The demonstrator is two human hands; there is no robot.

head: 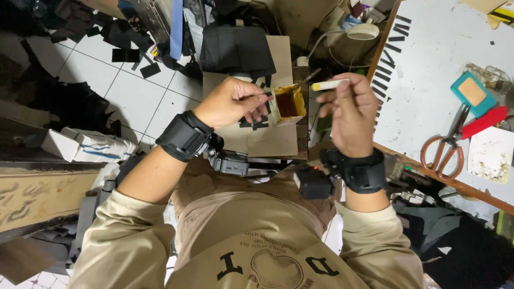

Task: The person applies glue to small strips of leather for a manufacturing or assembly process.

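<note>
A thin black strip (262,96) lies level beside an open yellow-stained glue tin (286,104), a white stick (329,84) above.

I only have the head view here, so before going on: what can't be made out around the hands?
Head view:
- Small black piece in left hand: mostly hidden by its fingers.
- Stick in right hand: lower end hidden inside the fist.
- Glue pot: depth of contents unreadable.
- Scissors: tips covered by red tool.
</note>
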